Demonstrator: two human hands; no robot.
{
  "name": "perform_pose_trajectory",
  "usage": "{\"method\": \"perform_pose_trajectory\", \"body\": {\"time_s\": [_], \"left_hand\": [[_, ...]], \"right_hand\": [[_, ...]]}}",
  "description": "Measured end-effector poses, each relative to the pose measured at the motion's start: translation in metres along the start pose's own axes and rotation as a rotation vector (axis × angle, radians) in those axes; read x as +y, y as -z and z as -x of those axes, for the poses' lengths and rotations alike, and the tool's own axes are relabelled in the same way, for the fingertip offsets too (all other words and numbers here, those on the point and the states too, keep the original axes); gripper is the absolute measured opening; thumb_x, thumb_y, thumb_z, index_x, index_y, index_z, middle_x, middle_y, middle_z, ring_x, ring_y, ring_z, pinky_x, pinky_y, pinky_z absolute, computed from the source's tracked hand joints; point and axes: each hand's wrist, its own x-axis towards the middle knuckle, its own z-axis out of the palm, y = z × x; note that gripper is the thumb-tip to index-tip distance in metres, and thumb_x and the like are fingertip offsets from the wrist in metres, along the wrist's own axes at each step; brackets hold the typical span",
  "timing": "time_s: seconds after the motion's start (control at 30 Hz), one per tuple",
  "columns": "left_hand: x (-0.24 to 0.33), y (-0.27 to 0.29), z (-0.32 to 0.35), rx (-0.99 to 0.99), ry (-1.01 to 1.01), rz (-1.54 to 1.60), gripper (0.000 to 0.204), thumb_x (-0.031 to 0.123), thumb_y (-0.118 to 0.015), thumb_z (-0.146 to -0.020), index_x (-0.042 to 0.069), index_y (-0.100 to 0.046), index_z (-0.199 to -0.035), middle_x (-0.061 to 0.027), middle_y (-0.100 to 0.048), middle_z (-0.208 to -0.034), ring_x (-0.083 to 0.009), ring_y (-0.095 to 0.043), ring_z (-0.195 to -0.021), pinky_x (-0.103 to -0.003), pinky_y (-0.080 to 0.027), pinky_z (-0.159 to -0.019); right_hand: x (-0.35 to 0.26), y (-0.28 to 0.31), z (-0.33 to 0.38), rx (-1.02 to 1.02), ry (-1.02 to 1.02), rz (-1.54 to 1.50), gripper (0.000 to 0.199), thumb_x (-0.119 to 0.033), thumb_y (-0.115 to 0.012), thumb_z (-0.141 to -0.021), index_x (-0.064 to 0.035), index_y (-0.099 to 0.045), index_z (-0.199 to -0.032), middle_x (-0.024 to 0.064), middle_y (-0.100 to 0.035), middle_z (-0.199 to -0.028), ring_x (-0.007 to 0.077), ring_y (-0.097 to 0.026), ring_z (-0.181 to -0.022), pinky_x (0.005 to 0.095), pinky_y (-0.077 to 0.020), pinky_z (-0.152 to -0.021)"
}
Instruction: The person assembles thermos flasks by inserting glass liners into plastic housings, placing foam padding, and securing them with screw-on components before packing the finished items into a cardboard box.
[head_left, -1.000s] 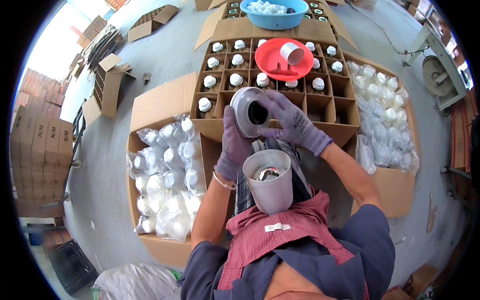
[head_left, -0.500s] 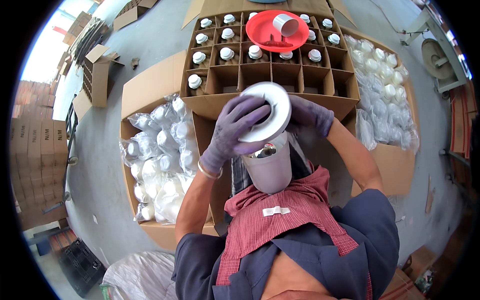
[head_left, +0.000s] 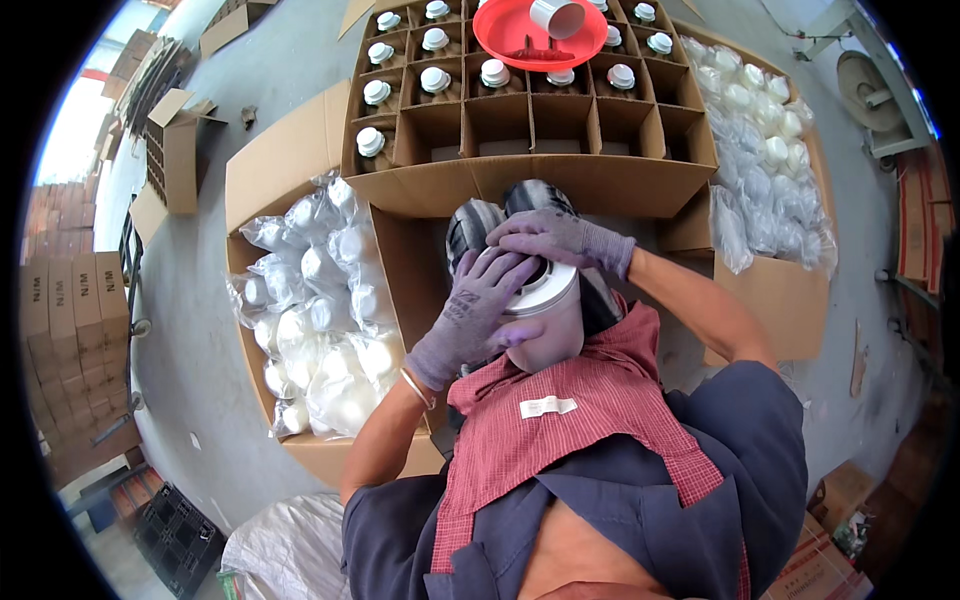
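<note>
At the far left, stacked brown cartons (head_left: 62, 330) stand along the wall, and an open, smaller cardboard box (head_left: 180, 150) sits on the grey floor. Next comes a large open carton of bagged white containers (head_left: 315, 320), the clear plastic bags piled against one another. Just right of it, the left hand (head_left: 475, 315), in a purple knit glove, lies flat across the top of a white plastic jar (head_left: 545, 315), its fingers (head_left: 510, 275) spread and curled over the lid's near rim, pressing on it rather than gripping the body. The jar stands upright between the person's knees, just above a red checked apron (head_left: 570, 420), with two dark shoes (head_left: 505, 215) showing beyond it. The right hand (head_left: 560, 238), gloved the same way, rests on the far edge of the lid, fingers bent and closed down over the rim, touching the left hand's fingertips. Beyond the hands stands a divided carton (head_left: 530, 110) whose far cells hold capped white jars while the near cells show no caps; a red bowl (head_left: 530, 35) with a white cup in it rests on top. At the right, another carton of bagged white lids (head_left: 770, 150) lies open.
</note>
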Motion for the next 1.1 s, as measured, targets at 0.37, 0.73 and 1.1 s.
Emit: {"method": "perform_pose_trajectory", "body": {"time_s": [0.37,0.73,1.1], "left_hand": [[-0.018,-0.106,0.027,0.316,0.553,0.833,0.051,0.017,-0.056,-0.096,-0.006,-0.040,-0.139,-0.0207,-0.045,-0.140,-0.0244,-0.044,-0.131,-0.033,-0.036,-0.109],[0.025,-0.043,0.025,-0.097,0.665,1.060,0.039,0.023,-0.050,-0.096,-0.004,-0.061,-0.122,-0.0095,-0.068,-0.111,-0.0155,-0.062,-0.101,-0.029,-0.047,-0.089],[0.023,-0.051,0.022,0.116,0.379,0.621,0.048,0.031,-0.061,-0.086,0.003,-0.062,-0.124,-0.0148,-0.062,-0.127,-0.0290,-0.056,-0.122,-0.037,-0.040,-0.105]], "right_hand": [[-0.059,-0.006,0.160,0.126,-0.690,0.373,0.054,-0.049,-0.048,-0.096,-0.0007,-0.063,-0.114,0.0244,-0.063,-0.109,0.0363,-0.062,-0.104,0.0425,-0.0468,-0.092],[-0.011,-0.062,0.169,0.678,-0.086,0.126,0.042,-0.024,-0.039,-0.103,-0.0112,-0.045,-0.143,0.0173,-0.061,-0.120,0.0306,-0.063,-0.105,0.0388,-0.0492,-0.095],[0.026,-0.077,0.144,0.747,-0.106,-0.689,0.064,-0.051,-0.044,-0.100,-0.0038,-0.041,-0.143,0.0122,-0.045,-0.141,0.0230,-0.044,-0.131,0.0340,-0.0353,-0.110]]}}
